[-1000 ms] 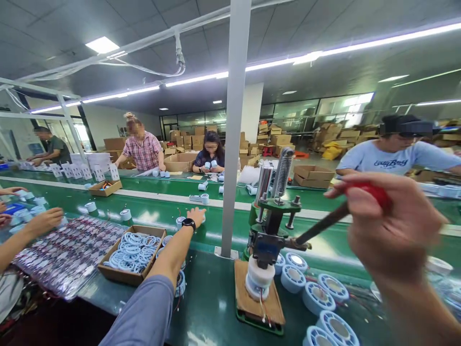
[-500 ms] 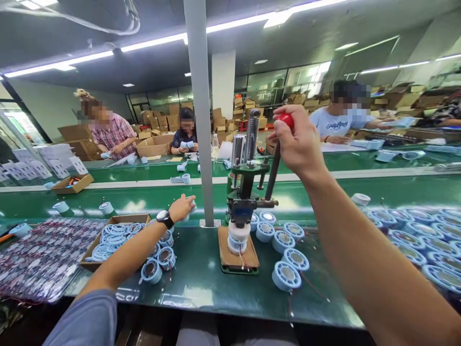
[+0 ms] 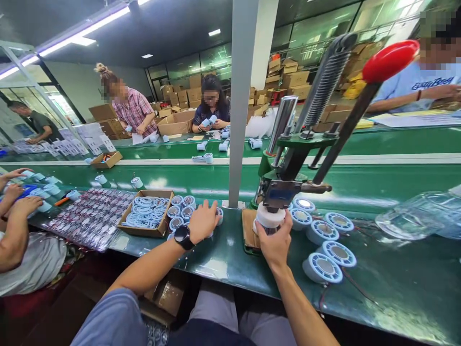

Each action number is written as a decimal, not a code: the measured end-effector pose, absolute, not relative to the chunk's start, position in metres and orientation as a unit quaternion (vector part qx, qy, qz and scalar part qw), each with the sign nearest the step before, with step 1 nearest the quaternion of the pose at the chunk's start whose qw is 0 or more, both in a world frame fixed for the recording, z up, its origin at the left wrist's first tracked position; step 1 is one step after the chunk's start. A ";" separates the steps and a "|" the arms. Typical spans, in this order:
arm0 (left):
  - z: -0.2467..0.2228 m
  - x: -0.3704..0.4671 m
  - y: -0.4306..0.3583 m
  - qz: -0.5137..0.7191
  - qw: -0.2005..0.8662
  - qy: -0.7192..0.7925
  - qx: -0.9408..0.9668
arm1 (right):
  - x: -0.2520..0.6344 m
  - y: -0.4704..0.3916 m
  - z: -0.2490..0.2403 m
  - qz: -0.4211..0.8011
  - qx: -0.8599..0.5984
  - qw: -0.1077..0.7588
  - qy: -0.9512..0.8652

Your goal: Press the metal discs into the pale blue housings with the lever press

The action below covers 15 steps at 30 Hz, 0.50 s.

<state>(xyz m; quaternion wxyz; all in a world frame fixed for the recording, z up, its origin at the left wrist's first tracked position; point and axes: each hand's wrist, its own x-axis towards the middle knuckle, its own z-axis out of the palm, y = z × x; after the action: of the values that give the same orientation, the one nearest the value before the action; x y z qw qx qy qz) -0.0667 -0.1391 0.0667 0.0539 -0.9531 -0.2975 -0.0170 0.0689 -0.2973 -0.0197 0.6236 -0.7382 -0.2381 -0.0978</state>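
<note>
The room (image 3: 187, 29) fills the upper frame, dim-ceilinged, with stacked cartons (image 3: 295, 79) at the back and co-workers (image 3: 136, 113) on the far side. Below, a glossy green tabletop (image 3: 225, 259) spans the frame, catching reflections. Right of centre stands a hand press (image 3: 288, 158), its lever (image 3: 338, 125) up and untouched, seemingly leaving both hands free. Left of centre, a cardboard tray (image 3: 139, 231) holds pale-blue rings (image 3: 147, 211), likely set there for easy reach. The left hand (image 3: 203, 223) spreads its fingers over grouped blue parts (image 3: 187, 213); whether it grips one, I cannot tell. Mid-right, the right hand (image 3: 275, 238) pinches the round white piece (image 3: 270, 218) low, between thumb and fingers, under the press, probably to steady it. More round parts (image 3: 323, 232) lie face up farther right, perhaps spaced so their thin wires (image 3: 360, 287) trail clear.
</note>
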 end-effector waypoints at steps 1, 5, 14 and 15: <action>0.075 -0.075 -0.125 -0.029 0.062 -0.307 -0.949 | 0.071 -0.297 -0.018 -0.116 -0.735 0.628 -0.227; 0.105 -0.127 -0.045 -0.031 0.091 -0.385 -0.918 | 0.066 -0.322 -0.012 -0.249 -0.729 0.573 -0.280; 0.082 -0.188 0.057 0.066 0.059 -0.351 -0.932 | 0.059 -0.419 -0.022 -0.369 -0.808 0.180 -0.423; 0.081 -0.188 0.058 0.061 0.061 -0.351 -0.932 | 0.063 -0.423 -0.024 -0.366 -0.809 0.162 -0.431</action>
<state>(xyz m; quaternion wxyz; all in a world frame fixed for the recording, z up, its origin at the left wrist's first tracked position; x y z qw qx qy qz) -0.1879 0.0581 0.0809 0.0610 -0.9324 -0.3511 0.0607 0.0628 -0.4226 -0.0236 0.1616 -0.8090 -0.4307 -0.3659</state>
